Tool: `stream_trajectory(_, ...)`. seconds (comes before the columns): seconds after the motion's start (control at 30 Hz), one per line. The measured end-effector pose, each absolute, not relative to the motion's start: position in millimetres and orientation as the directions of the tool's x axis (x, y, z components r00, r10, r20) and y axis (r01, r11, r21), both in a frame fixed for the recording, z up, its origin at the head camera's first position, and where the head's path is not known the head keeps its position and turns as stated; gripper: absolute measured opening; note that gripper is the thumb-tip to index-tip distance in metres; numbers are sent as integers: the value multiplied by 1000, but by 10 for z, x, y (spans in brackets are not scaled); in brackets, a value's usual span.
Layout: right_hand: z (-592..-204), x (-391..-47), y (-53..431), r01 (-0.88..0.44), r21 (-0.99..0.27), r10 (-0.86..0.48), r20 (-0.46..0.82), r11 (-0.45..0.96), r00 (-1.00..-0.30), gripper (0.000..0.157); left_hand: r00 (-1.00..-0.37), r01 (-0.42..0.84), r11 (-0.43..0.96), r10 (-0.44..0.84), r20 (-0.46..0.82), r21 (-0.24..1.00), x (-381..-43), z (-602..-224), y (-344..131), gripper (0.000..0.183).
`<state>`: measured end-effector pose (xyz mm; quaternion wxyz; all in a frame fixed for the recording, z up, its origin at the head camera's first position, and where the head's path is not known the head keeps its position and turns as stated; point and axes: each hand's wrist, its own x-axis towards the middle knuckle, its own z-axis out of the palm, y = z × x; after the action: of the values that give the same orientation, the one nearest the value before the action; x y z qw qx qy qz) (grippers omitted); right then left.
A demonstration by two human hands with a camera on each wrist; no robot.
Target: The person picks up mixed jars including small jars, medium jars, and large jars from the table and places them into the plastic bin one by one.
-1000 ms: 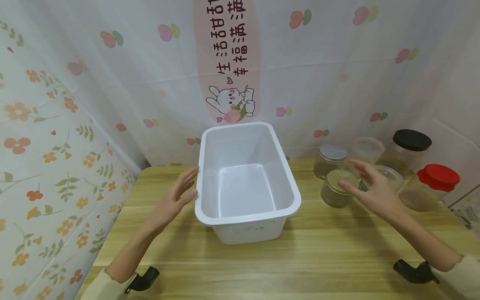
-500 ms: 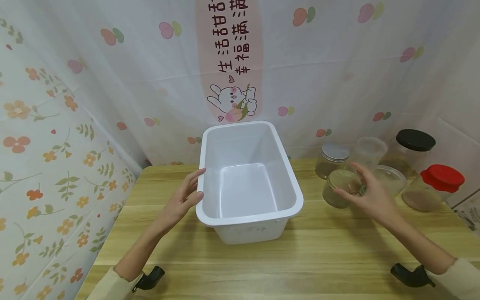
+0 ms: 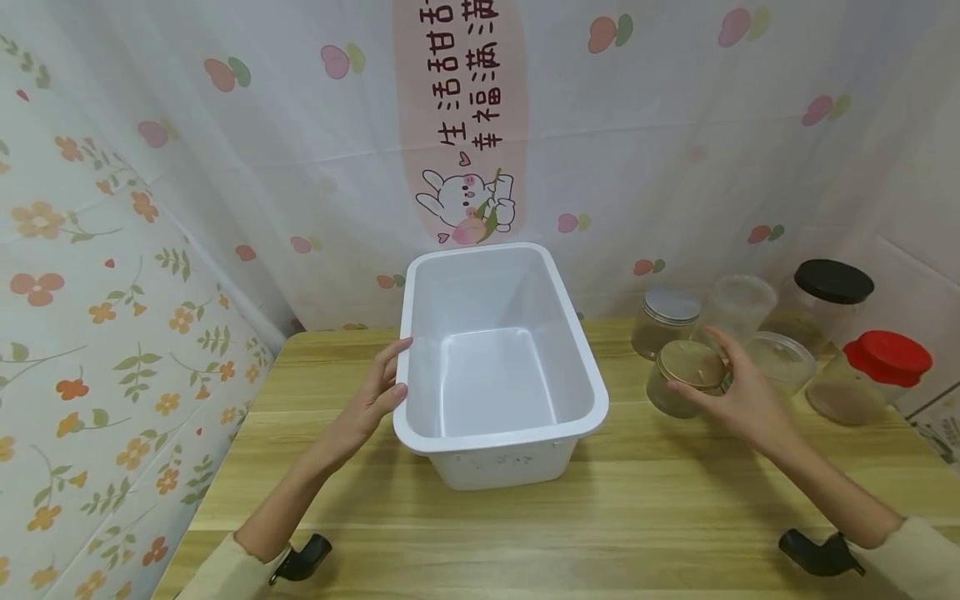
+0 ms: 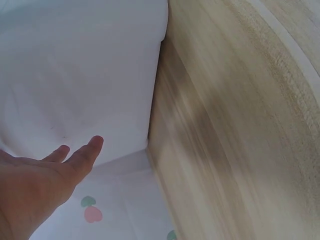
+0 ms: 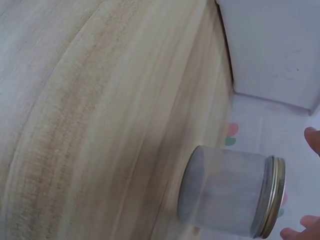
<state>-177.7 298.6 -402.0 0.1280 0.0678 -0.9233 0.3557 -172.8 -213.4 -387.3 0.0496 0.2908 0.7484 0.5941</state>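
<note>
A white plastic basin (image 3: 495,467) stands upright on the wooden table, its inside bare. At its left rim is my left hand (image 3: 363,412), fingertips and thumb at the edge; in the left wrist view its fingers extend beside the basin wall. My right hand (image 3: 753,412) is spread around a clear jar with a gold lid (image 3: 671,396), thumb in front and fingers behind. In the right wrist view, a small gap shows between the fingertips (image 5: 312,137) and that jar's lid (image 5: 272,197). The jar stands on the table.
Beside the gold-lidded jar are a silver-lidded jar (image 3: 667,312), a frosted container (image 3: 742,302), a low clear-lidded container (image 3: 783,358), a black-lidded jar (image 3: 832,283) and a red-lidded jar (image 3: 885,358). A patterned curtain (image 3: 300,167) hangs behind the table (image 3: 525,542).
My left hand has moved right to the basin's rim. My right hand has come lower and closer around the gold-lidded jar. The jar and basin keep their places on the table.
</note>
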Motion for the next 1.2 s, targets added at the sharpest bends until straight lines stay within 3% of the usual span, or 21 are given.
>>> stream_trajectory(1.2, -4333, -1816, 3135, -229, -803, -75, 225, 551, -971, 110, -819, 372, 94, 502, 279, 924, -1793, -3888, -2128, 58)
